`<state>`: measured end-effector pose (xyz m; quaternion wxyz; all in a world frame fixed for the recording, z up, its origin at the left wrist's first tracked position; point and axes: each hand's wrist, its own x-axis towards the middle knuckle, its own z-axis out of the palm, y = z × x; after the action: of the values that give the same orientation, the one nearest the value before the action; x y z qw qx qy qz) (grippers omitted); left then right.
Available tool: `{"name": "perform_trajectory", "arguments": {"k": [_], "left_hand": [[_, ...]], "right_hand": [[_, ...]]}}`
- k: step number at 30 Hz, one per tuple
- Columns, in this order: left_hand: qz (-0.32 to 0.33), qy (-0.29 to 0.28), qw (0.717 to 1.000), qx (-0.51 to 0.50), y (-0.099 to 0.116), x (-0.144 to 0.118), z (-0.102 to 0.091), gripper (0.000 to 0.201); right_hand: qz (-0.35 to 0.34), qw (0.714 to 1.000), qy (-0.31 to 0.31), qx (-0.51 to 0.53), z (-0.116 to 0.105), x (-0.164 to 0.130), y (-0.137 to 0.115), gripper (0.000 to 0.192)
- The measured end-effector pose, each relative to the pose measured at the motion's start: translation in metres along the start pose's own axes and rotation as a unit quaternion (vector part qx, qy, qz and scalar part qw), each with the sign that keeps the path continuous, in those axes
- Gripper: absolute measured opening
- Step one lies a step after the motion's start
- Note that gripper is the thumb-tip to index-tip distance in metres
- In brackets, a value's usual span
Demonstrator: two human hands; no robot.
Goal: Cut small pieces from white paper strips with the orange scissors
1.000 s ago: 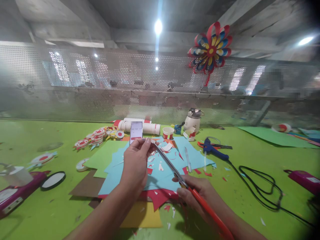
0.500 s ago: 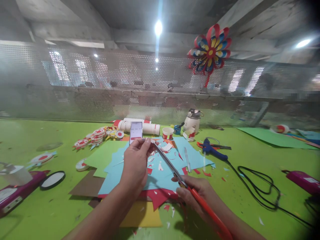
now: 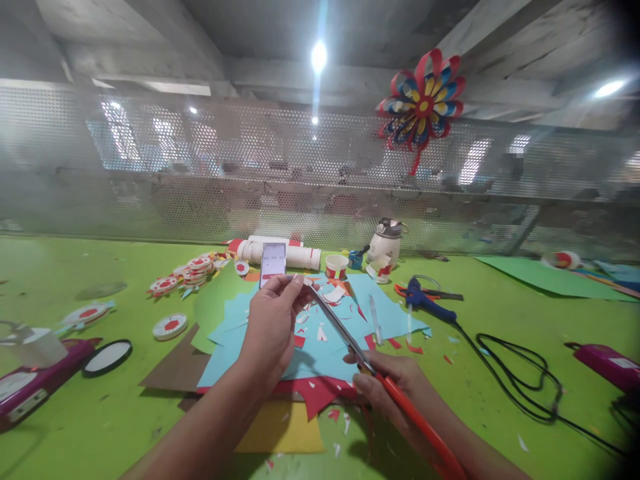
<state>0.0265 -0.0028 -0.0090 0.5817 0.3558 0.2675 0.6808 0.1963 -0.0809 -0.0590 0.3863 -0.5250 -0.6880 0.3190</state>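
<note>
Left of the light-blue paper sheets (image 3: 225,357), stacked white discs with red centres (image 3: 199,264) look finished; nearer, a single thick white disc with a red centre (image 3: 170,327) lies apart. Over the sheets, the left hand (image 3: 273,317) pinches a small white piece (image 3: 307,282) between thumb and fingers, mostly hidden, so how much cutting remains I can't tell. Trimming seems partway: right of it, the right hand (image 3: 407,377) is wrapped around red-handled metal scissors (image 3: 393,389), blades nearly together, tips at the piece. Back across: a purple power strip (image 3: 65,373) sits well left of the sheets; behind them leans a phone (image 3: 273,257), close to the fingers; loose scraps (image 3: 321,333) clutter them; rightward, a blue glue gun (image 3: 425,302) lies clear.
</note>
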Motion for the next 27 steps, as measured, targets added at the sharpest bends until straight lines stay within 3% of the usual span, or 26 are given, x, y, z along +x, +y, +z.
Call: {"name": "perform_trajectory", "arguments": {"k": [8, 20, 27], "left_hand": [[-0.013, -0.024, 1.000, 0.015, 0.005, 0.004, -0.004, 0.011], [-0.039, -0.056, 0.996, 0.060, 0.019, 0.005, -0.006, 0.011], [-0.048, -0.059, 0.994, 0.078, 0.021, 0.006, -0.006, 0.013]], "right_hand": [[-0.020, 0.997, -0.063, 0.031, -0.008, 0.001, -0.005, 0.053], [0.011, 0.991, -0.082, 0.102, -0.009, -0.006, -0.013, 0.058], [-0.006, 0.997, -0.060, 0.051, -0.010, -0.005, -0.011, 0.057]]}}
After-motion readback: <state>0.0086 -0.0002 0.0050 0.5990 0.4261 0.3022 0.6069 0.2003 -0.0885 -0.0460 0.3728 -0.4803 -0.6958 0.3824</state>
